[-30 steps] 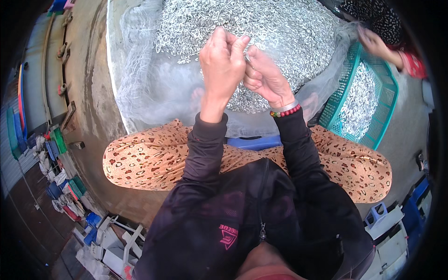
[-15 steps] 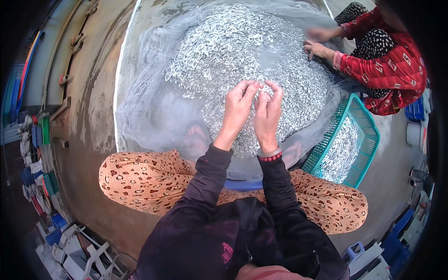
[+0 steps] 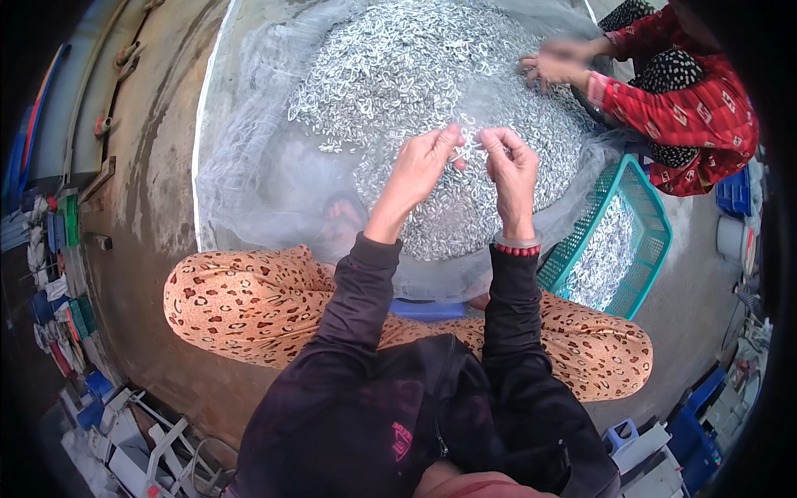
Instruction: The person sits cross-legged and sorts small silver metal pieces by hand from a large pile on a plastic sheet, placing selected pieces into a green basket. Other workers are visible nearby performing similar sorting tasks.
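A wide heap of small silvery-white and grey pieces (image 3: 390, 75), many shaped like oval rings, lies on a pale mesh net (image 3: 249, 187). Above the heap, my left hand (image 3: 419, 170) pinches with thumb and forefinger at a few small white ring-like pieces (image 3: 470, 151). My right hand (image 3: 513, 170) pinches at the other side of the same pieces, a short gap from the left. Their exact kind is too small to make out. A red bead bracelet is on my right wrist.
A green slotted basket (image 3: 652, 257), holding similar white pieces, stands at my right. Across the heap on the right, a co-worker in a red patterned sleeve (image 3: 656, 112) has both hands (image 3: 560, 65) at the pile. Stacked furniture (image 3: 141, 448) and blue plastic items lie around the floor's edges.
My hands have drawn apart, the right one moving rightward, and white pieces now show between them. The co-worker's hands have come together farther left over the heap.
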Demonstrator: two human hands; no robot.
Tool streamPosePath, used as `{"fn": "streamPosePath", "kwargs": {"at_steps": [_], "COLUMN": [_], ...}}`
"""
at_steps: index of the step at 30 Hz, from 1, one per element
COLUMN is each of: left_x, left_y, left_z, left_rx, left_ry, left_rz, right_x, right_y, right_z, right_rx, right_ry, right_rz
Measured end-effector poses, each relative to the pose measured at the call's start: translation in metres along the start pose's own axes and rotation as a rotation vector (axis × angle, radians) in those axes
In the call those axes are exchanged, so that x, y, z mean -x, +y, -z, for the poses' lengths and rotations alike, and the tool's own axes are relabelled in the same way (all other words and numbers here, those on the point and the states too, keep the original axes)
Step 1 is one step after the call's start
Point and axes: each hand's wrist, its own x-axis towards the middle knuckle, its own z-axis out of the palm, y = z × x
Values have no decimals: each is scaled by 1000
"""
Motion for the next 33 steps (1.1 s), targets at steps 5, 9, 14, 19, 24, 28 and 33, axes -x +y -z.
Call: {"fn": "streamPosePath", "kwargs": {"at_steps": [5,9,14,19,24,28,33], "left_x": [15,23,23,13,4,10,28], "left_y": [12,10,-8,-20,-8,-1,-13], "left_z": [-3,-17,-45,-54,-49,-53,-56], "left_rx": [-421,-741,-865,-802,-868,-1033,-1168], "left_ry": [105,230,165,230,167,17,-69], "left_rz": [-202,-409,-389,-513,-495,-483,-473], "right_x": [-3,-4,-7,-11,-11,-10,4], "right_y": [-2,2,12,28,34,39,57], "right_z": [-1,0,13,12,5,18,28], "right_rx": [177,25,-525,-683,-773,-763,-724], "right_ry": [53,-7,-37,32,40,107,-6], "right_rz": [123,21,-299,-398,-382,-466,-479]}}
